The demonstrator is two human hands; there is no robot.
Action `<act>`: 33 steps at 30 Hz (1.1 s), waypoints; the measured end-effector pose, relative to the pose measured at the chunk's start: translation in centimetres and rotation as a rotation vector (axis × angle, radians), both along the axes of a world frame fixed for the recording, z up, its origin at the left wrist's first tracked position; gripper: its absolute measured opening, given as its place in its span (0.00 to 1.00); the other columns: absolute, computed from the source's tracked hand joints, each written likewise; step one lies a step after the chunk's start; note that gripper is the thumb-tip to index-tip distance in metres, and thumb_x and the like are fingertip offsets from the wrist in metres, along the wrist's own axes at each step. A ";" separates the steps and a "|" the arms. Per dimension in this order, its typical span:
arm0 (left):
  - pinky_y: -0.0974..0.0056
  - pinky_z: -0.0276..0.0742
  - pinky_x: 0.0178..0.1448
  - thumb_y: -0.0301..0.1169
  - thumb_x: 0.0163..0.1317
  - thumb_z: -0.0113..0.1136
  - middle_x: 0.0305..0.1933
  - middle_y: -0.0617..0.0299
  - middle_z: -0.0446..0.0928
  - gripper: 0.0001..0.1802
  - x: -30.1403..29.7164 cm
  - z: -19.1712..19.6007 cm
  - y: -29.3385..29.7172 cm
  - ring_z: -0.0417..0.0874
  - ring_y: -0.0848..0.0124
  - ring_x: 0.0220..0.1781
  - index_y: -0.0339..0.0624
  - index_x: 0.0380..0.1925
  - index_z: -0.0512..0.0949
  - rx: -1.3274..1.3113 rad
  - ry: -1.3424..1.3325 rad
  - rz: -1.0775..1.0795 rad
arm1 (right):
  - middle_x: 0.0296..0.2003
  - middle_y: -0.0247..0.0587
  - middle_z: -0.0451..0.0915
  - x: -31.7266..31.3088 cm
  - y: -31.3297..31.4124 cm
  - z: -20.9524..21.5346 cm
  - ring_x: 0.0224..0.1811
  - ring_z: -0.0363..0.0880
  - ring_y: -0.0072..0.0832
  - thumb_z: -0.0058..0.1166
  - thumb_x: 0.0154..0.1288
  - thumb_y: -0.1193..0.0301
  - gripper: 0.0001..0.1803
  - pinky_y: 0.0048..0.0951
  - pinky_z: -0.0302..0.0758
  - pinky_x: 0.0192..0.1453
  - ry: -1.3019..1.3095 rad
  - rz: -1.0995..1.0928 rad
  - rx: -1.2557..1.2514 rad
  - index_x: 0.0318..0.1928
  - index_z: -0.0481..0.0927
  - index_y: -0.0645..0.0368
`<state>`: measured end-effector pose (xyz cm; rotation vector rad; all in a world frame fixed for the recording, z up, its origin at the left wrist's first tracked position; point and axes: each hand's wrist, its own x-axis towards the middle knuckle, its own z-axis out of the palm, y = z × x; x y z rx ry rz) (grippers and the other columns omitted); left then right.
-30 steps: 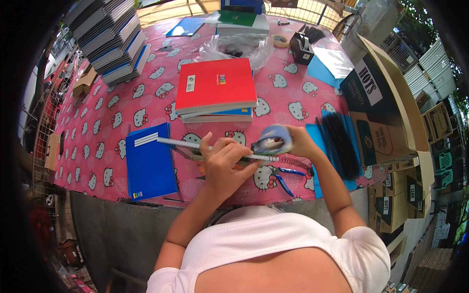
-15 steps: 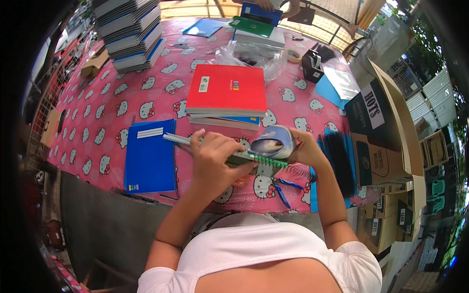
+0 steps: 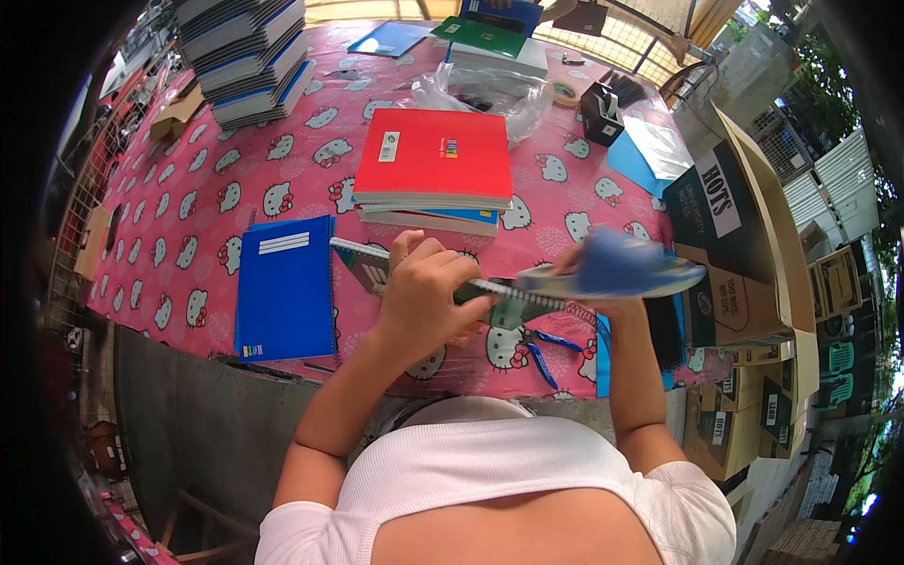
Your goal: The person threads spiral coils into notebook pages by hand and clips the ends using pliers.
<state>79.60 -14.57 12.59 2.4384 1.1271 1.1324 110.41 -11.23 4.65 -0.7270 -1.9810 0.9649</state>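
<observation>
evidently the left hand [image 3: 428,290] is clamped on a tilted notebook [image 3: 363,271] over the table's [image 3: 202,264] near side, and the right hand [image 3: 605,307] grips a blurred blue slipper [image 3: 626,264] beside its coiled edge, fingers partly hidden; pliers [image 3: 541,364] lie just nearer; a red book [image 3: 433,155] tops the pile beyond.
</observation>
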 end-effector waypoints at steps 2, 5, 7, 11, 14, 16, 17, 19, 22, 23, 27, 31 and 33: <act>0.54 0.60 0.61 0.39 0.41 0.71 0.23 0.63 0.78 0.14 0.1 0.4 0.2 0.76 0.64 0.35 0.43 0.23 0.80 -0.070 -0.026 -0.013 | 0.37 0.40 0.81 -2.0 0.7 1.5 0.36 0.81 0.27 0.69 0.41 0.73 0.29 0.31 0.77 0.43 -0.222 -0.155 -0.094 0.48 0.76 0.61; 0.56 0.58 0.63 0.36 0.40 0.73 0.26 0.64 0.79 0.14 -1.0 0.2 -0.6 0.78 0.68 0.32 0.43 0.26 0.82 -0.111 -0.038 -0.006 | 0.32 0.39 0.81 -4.7 0.0 4.4 0.34 0.81 0.24 0.70 0.36 0.71 0.25 0.30 0.76 0.36 -0.415 -0.444 -0.340 0.41 0.79 0.61; 0.52 0.55 0.65 0.38 0.40 0.74 0.29 0.65 0.79 0.14 -1.5 0.8 -0.3 0.78 0.69 0.35 0.45 0.26 0.82 -0.148 -0.029 -0.001 | 0.30 0.37 0.81 -4.9 -0.5 4.1 0.34 0.79 0.20 0.68 0.36 0.76 0.24 0.26 0.75 0.38 -0.153 -0.249 -0.356 0.40 0.79 0.62; 0.36 0.40 0.68 0.42 0.39 0.75 0.38 0.71 0.81 0.15 -2.5 1.4 -0.9 0.76 0.68 0.51 0.50 0.27 0.83 -0.026 0.102 0.211 | 0.32 0.35 0.80 -6.6 0.4 4.9 0.35 0.75 0.16 0.65 0.39 0.83 0.22 0.22 0.73 0.41 -0.339 -0.342 -0.331 0.40 0.79 0.64; 0.24 0.29 0.65 0.46 0.39 0.74 0.41 0.74 0.80 0.17 -4.4 2.5 -1.8 0.70 0.66 0.59 0.52 0.28 0.84 -0.087 0.083 0.262 | 0.33 0.34 0.81 -8.7 -0.3 3.7 0.36 0.75 0.15 0.64 0.42 0.82 0.20 0.23 0.73 0.43 -0.104 -0.198 -0.447 0.41 0.80 0.64; 0.22 0.28 0.64 0.47 0.41 0.73 0.41 0.74 0.80 0.18 -4.3 2.5 -1.4 0.70 0.66 0.59 0.52 0.30 0.84 -0.055 0.066 0.275 | 0.37 0.33 0.82 -7.5 0.4 0.5 0.39 0.76 0.18 0.65 0.43 0.79 0.21 0.24 0.74 0.46 -0.319 -0.271 -0.366 0.44 0.80 0.63; 0.23 0.28 0.65 0.45 0.40 0.73 0.40 0.73 0.80 0.16 -4.4 1.4 -1.1 0.71 0.66 0.58 0.51 0.29 0.84 -0.109 0.081 0.237 | 0.37 0.33 0.82 -6.9 0.5 0.5 0.39 0.76 0.18 0.65 0.43 0.79 0.21 0.24 0.74 0.46 -0.322 -0.259 -0.369 0.44 0.80 0.63; 0.25 0.29 0.67 0.43 0.40 0.74 0.39 0.72 0.81 0.15 -4.2 0.4 -1.4 0.72 0.67 0.57 0.51 0.28 0.84 -0.166 0.095 0.211 | 0.38 0.36 0.82 -5.9 0.4 0.7 0.39 0.77 0.21 0.66 0.45 0.76 0.20 0.25 0.74 0.46 -0.006 -0.249 -0.425 0.42 0.80 0.64; 0.31 0.50 0.67 0.42 0.42 0.72 0.32 0.66 0.80 0.16 -3.3 -0.3 -1.6 0.76 0.66 0.48 0.46 0.28 0.83 -0.180 0.093 0.113 | 0.39 0.43 0.83 -6.3 -2.4 3.0 0.41 0.81 0.30 0.58 0.53 0.81 0.15 0.29 0.76 0.50 0.122 -0.212 -0.422 0.44 0.79 0.66; 0.31 0.50 0.67 0.42 0.42 0.72 0.32 0.66 0.80 0.16 -3.0 -0.3 -1.3 0.76 0.66 0.48 0.46 0.28 0.83 -0.181 0.093 0.099 | 0.39 0.43 0.82 -5.5 -2.6 3.0 0.41 0.81 0.31 0.57 0.53 0.80 0.16 0.30 0.76 0.51 -0.069 -0.234 -0.303 0.45 0.79 0.66; 0.37 0.56 0.66 0.40 0.42 0.72 0.29 0.64 0.80 0.15 -2.9 -0.8 -1.0 0.77 0.64 0.43 0.44 0.27 0.84 -0.149 0.064 0.127 | 0.38 0.42 0.82 -3.9 -3.0 3.1 0.39 0.80 0.26 0.66 0.50 0.73 0.19 0.32 0.78 0.45 0.246 -0.069 -0.471 0.43 0.79 0.66; 0.39 0.58 0.65 0.39 0.40 0.72 0.29 0.64 0.81 0.14 -2.5 -0.2 -0.5 0.77 0.64 0.41 0.44 0.26 0.84 -0.123 0.053 0.093 | 0.36 0.41 0.83 -5.3 -0.8 3.6 0.39 0.80 0.27 0.67 0.48 0.75 0.25 0.32 0.76 0.49 -0.374 -0.242 -0.383 0.49 0.77 0.66; 0.40 0.59 0.65 0.39 0.40 0.72 0.29 0.64 0.81 0.14 -2.6 -0.1 -0.4 0.77 0.64 0.41 0.44 0.25 0.84 -0.112 0.049 0.115 | 0.36 0.41 0.82 -4.7 -0.2 3.8 0.39 0.80 0.29 0.68 0.47 0.76 0.28 0.34 0.77 0.49 -0.434 -0.309 -0.481 0.52 0.75 0.64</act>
